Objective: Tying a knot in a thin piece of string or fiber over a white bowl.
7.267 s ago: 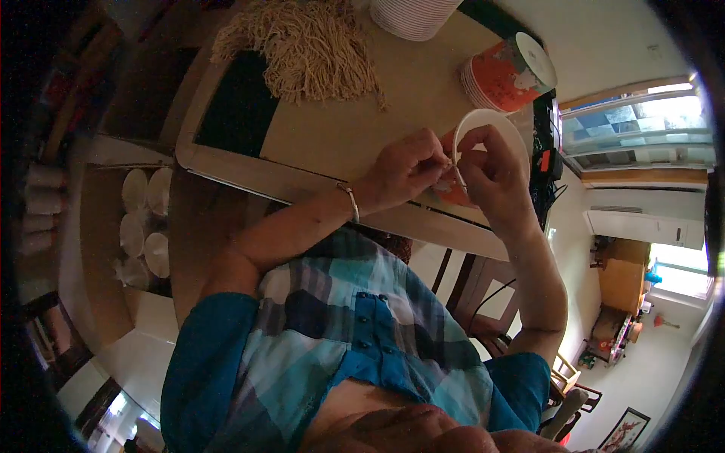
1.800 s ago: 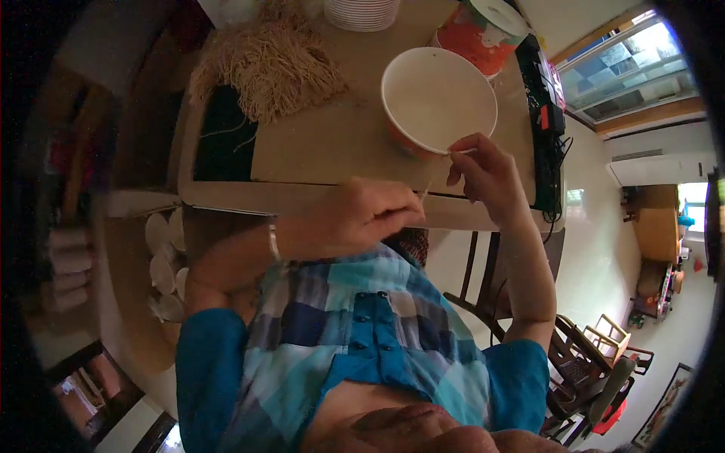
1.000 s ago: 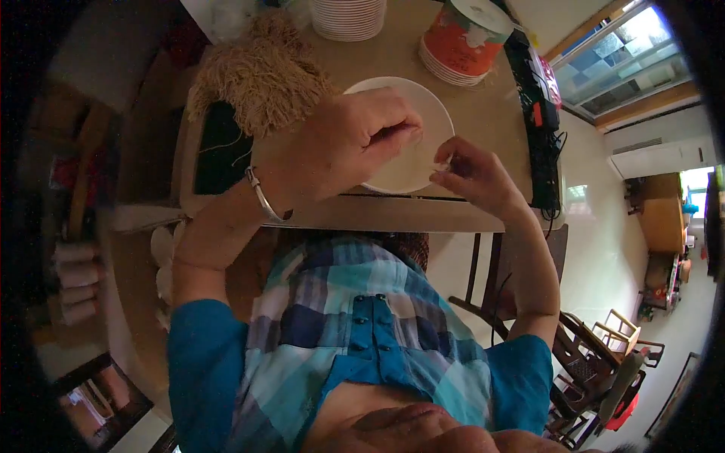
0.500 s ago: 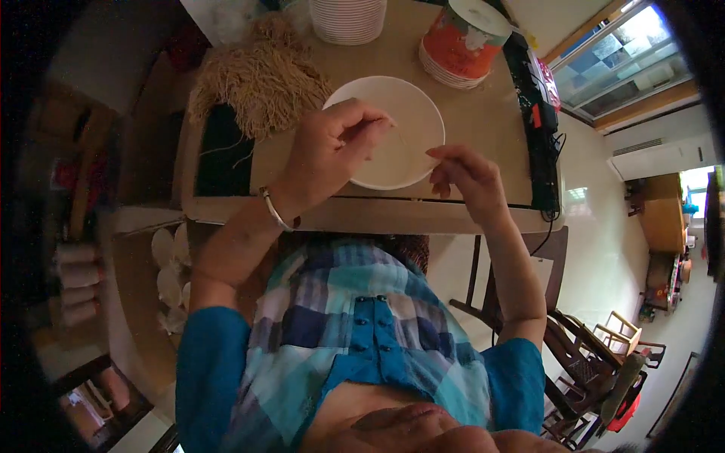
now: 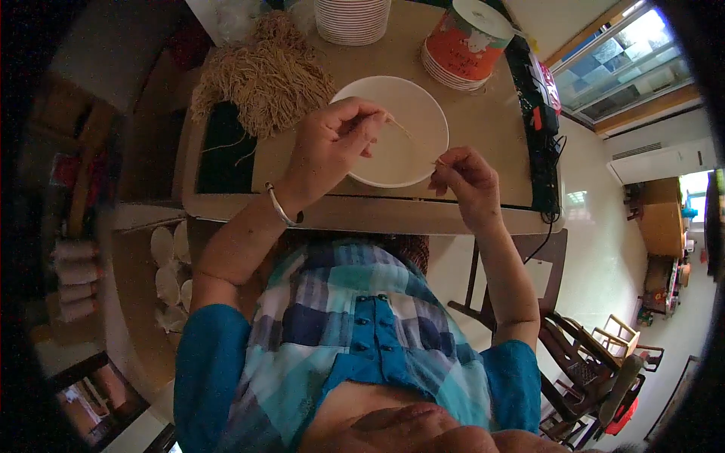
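Over a white paper bowl (image 5: 421,102) on the table, my left hand (image 5: 328,147) is closed in a pinch on a thin tan string (image 5: 402,130). The string slants down to the right from its fingertips, and its middle is hard to follow against the white. At the bowl's right rim, thumb and fingers of my right hand (image 5: 472,181) pinch a small pale tip, which looks like the string's other end. A loose heap of similar tan strings (image 5: 276,87) lies left of the bowl.
Stacked white bowls (image 5: 353,21) stand at the back. A stack of orange printed paper tubs (image 5: 467,45) is at the back right. Black cables (image 5: 547,151) run along the table's right edge. Dark wooden chairs (image 5: 581,362) stand at the right.
The string shows more plainly over the bowl. My right hand has turned slightly, its fingers drawn closer together. My left hand has barely moved.
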